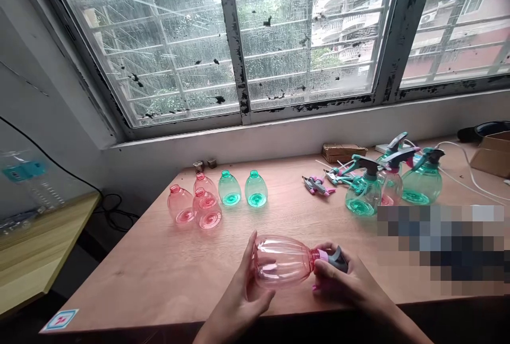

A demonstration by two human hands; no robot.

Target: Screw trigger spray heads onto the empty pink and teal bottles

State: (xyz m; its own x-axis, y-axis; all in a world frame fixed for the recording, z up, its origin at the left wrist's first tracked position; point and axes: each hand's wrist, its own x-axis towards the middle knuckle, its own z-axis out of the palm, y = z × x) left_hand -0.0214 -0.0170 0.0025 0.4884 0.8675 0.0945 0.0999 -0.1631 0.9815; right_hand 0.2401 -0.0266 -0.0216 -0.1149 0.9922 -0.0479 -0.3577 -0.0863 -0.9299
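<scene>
A clear pink spray bottle point(285, 260) lies sideways in the air above the table's front part, its base to the left. My left hand point(245, 288) cups that base, with the thumb below and the fingers behind it. At the neck, my right hand point(338, 275) grips the pink collar and the grey trigger head point(338, 259). The head sits on the bottle's mouth; whether it is screwed tight I cannot tell. Part of the trigger is hidden by my right hand.
Three pink bottles point(207, 219) and two green bottles point(256, 190) without heads stand at the back left. Loose trigger heads point(317, 186) lie back right, beside several bottles with heads point(364, 195). A brown box point(343, 151) sits by the wall. A blurred patch covers the right side.
</scene>
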